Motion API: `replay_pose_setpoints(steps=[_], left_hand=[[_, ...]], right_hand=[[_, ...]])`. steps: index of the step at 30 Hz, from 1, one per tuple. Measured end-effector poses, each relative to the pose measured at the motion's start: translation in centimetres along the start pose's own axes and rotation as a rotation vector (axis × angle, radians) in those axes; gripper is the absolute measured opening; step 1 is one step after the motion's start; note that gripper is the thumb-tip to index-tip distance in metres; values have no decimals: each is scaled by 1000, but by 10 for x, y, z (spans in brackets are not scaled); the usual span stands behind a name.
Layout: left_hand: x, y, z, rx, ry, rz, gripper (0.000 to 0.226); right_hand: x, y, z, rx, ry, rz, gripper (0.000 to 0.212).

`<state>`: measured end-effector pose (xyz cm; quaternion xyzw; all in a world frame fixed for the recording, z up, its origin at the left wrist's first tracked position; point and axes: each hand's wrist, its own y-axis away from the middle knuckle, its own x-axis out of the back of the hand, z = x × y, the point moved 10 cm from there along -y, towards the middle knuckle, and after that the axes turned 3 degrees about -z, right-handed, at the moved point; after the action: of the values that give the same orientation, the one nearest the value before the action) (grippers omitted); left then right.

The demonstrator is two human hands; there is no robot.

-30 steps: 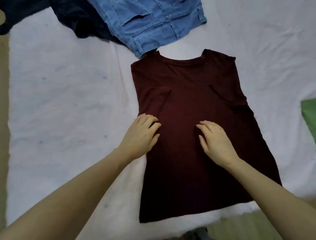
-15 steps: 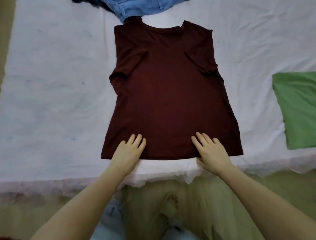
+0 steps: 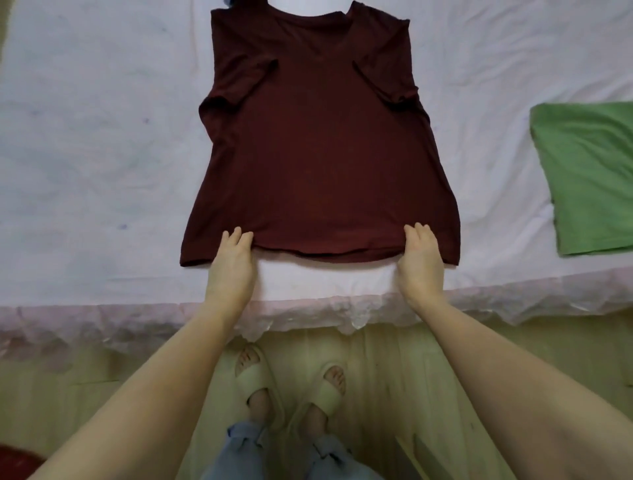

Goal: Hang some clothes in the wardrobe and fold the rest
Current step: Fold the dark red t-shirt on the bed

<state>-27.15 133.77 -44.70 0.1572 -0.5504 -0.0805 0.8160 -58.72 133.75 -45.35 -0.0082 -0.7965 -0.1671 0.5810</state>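
Both hands had come down the shirt to its hem. A second before, they lay flat on the middle of the maroon T-shirt (image 3: 318,150), pressing the cloth; half a second before, they were already near the bottom edge. At this moment the left hand (image 3: 231,270) rested at the hem left of centre, its fingertips (image 3: 236,236) over the edge of the fabric. The right hand (image 3: 419,263) sat at the hem right of centre in the same way. The fingers of both lay fairly straight on top of the cloth, and the thumbs were hidden, so whether either hand had pinched the hem or only pressed on it could not be told for certain; they looked flat and ungripping.

In the head view, the only one given, the shirt lay smoothed out on the white sheet (image 3: 89,164) of the bed, collar away from the person, both short sleeves already turned in over the chest. Its hem sat near the bed's edge. A folded green garment (image 3: 585,178) lay well apart to the right, and a scrap of blue cloth (image 3: 227,2) showed at the top edge beside the collar.

Judged from this, the smoothing was finished and the hands stood ready to lift the hem and carry it up toward the collar, the next fold of this shirt. The green piece seemed already folded.

No brand, label or writing could be read anywhere on the shirt, the sheet or the green garment.
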Motion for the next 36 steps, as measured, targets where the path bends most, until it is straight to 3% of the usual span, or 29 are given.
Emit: replay_pose_setpoints(steps=[5,8,11,18,25,30,36], left_hand=[[-2,-1,-7,-36,-182,-54,44],[-15,-3,-19,6,-354,-199,54],[-13,0,-20,24,-456,-300,49],[29,39,-10,159,-398,-520,32],[52,125,-9,239,-392,-765,33],[98,91,-7,323,-241,-580,33],[165,-1,32,217,-263,-306,32]], right_hand=[[8,4,12,69,244,-120,51],[12,1,18,79,389,-175,44],[24,9,18,49,442,-172,34],[77,42,-6,32,541,-338,32],[116,96,-2,-80,485,-585,31],[164,68,-17,-96,357,-407,27],[191,-22,-47,-114,235,-165,25]])
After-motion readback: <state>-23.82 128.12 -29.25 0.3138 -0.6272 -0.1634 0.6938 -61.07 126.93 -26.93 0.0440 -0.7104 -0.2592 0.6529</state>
